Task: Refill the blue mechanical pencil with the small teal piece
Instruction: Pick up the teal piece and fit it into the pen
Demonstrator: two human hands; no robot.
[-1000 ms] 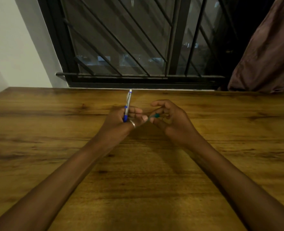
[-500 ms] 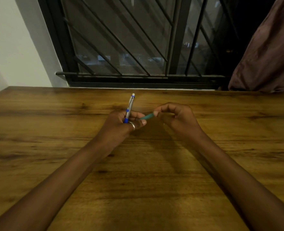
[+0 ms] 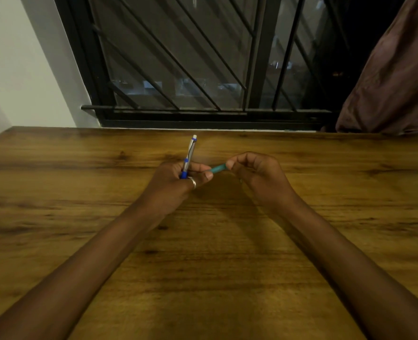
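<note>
My left hand (image 3: 176,182), with a ring on one finger, grips the blue and silver mechanical pencil (image 3: 190,153), which stands nearly upright with its white cap at the top. My right hand (image 3: 257,175) pinches the small teal piece (image 3: 218,168) at its right end. The teal piece lies almost level, and its left end reaches the fingertips of my left hand. Both hands hover just above the wooden table (image 3: 203,253), close together near its middle. The pencil's lower end is hidden inside my left fist.
A window with black metal bars (image 3: 203,69) runs along the table's far edge. A dark brown curtain (image 3: 394,77) hangs at the far right. A pale wall (image 3: 19,65) stands at the left.
My right hand has drawn to the right and uncurled, so the teal piece now shows between the two hands. The pencil has tilted slightly to the right.
</note>
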